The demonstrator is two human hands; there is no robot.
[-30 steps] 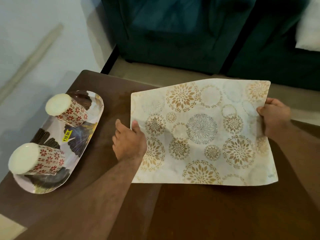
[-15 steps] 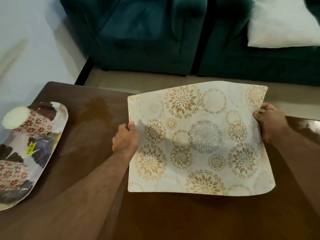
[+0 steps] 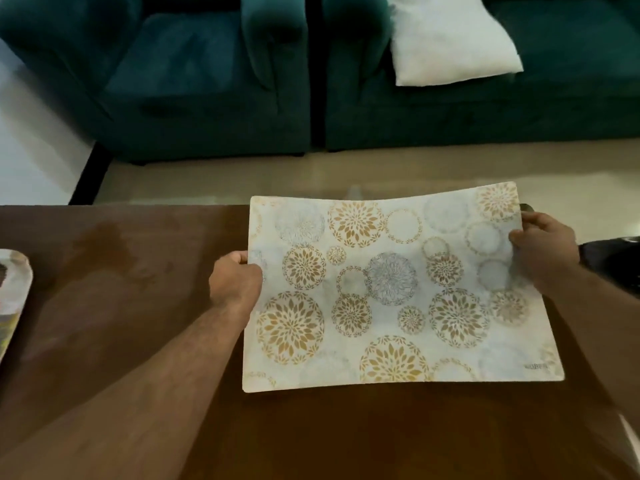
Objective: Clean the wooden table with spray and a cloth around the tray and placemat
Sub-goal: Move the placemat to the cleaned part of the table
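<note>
Gripping the placemat [image 3: 391,292] by its two short edges, we hold it just above the dark wooden bench [image 3: 138,306], our left hand [image 3: 235,280] curled round the left edge with the thumb on top and our right hand [image 3: 543,245] pinching the right edge near the far corner. Far out to the left of our left hand, only the end of the tray [image 3: 15,296] shows at the bench's edge, and beyond our hands sit a green sofa [image 3: 207,81] and a white cushion [image 3: 450,39].

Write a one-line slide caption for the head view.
Both hands, left and right, hold the patterned placemat over the wooden table.
</note>
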